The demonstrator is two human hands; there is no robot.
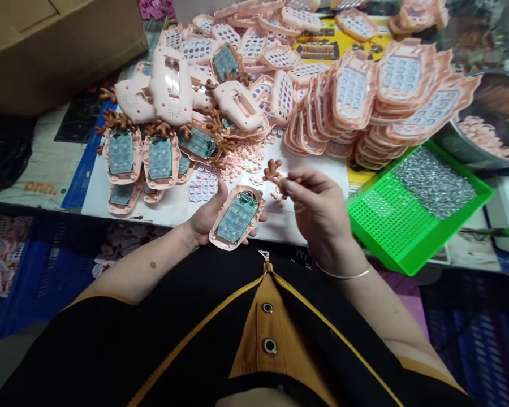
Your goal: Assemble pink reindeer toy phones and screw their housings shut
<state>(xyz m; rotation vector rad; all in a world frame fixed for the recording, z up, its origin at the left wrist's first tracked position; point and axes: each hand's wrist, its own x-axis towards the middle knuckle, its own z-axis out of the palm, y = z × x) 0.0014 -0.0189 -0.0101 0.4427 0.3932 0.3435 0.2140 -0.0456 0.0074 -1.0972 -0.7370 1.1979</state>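
Note:
My left hand (210, 217) holds a pink toy phone half (236, 217) tilted over the table's front edge, its inside facing up with a green circuit board and clear keypad sheet showing. To the right of it, my right hand (320, 206) pinches a brown antler-shaped piece (274, 170) between thumb and fingers, apart from the phone half. Part of the antler piece is hidden by the fingers. Behind my hands lie small pink parts (248, 158) and white key pieces (203, 185).
Assembled phone halves with brown antlers (121, 152) are piled at the left. Stacked pink shells (352, 90) rise at the back right. A green basket (411, 257) of small metal screws stands on the right, beside a clear tub (487, 135). A cardboard box (63, 56) fills the upper left.

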